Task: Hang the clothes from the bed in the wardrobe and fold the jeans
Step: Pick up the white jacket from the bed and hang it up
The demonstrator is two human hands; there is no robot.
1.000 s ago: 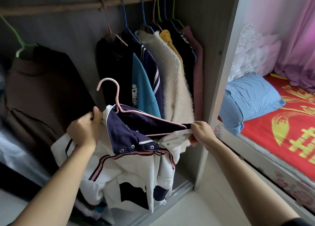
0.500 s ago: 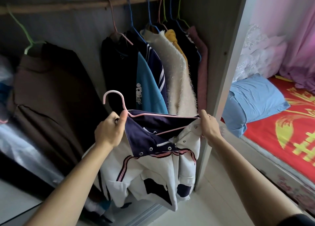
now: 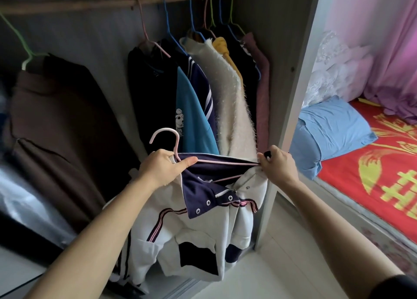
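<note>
The left hand (image 3: pixel 165 166) is closed round the neck of a pink hanger (image 3: pixel 177 144), fingers curled under it and the thumb laid flat along the hanger's upper arm, pressing the navy collar against it; the right hand (image 3: pixel 278 164) is clamped on the other end of the hanger, fingers curled and pinching the jacket's shoulder and zip edge there; both hands are level, with the hanger stretched between them. The white and navy jacket (image 3: pixel 203 226) sits on the hanger, collar folded open with its snap buttons showing, the body and sleeves hanging in folds below the hands, in front of the open wardrobe and above its floor track; the hook stands free and upright, well below the wooden rail (image 3: pixel 90 4).

Directly behind the jacket hang a black top (image 3: pixel 151 91), a blue shirt (image 3: pixel 194 118) and a fluffy cream coat (image 3: pixel 232 109), packed close together toward the right end of the rail; a brown garment (image 3: pixel 58 122) hangs apart at the left, leaving a bare stretch of rail between; the wardrobe's side panel (image 3: pixel 291 95) stands just beside the right hand. Past the panel lies a bed with a red cover (image 3: pixel 383 174), a blue pillow (image 3: pixel 331 127) and a pink curtain (image 3: pixel 394 39) behind it.
</note>
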